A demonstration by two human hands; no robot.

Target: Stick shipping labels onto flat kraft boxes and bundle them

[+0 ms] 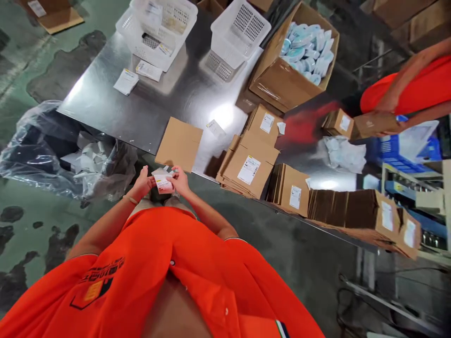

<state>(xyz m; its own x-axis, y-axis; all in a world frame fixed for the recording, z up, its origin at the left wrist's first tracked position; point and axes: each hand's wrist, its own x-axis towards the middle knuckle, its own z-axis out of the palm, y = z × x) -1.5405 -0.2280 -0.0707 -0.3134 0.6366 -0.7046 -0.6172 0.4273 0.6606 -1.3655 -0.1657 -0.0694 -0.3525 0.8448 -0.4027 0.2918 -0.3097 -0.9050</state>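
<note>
Just off the table's front edge, my two hands hold a white printed label (164, 183) with a small yellow mark and reddish lower part. My left hand (141, 184) pinches its left side, with the thumb raised. At its right side my right hand (181, 180) grips it between thumb and fingers. A pale paper flap stands up behind the label; whether it is backing paper I cannot tell. Right above my hands, a flat plain cardboard carton (179, 143) lies over the table edge. Beside that carton is a white slip (215, 128) on the metal surface.
Labelled flat cartons (249, 164) stand stacked along the metal table (116, 112). White baskets (239, 33) and a carton of blue-white round packs (275, 84) are farther back. A plastic-lined bin (45, 155) holds paper scraps at left. A co-worker's hands (385, 110) handle a box at right.
</note>
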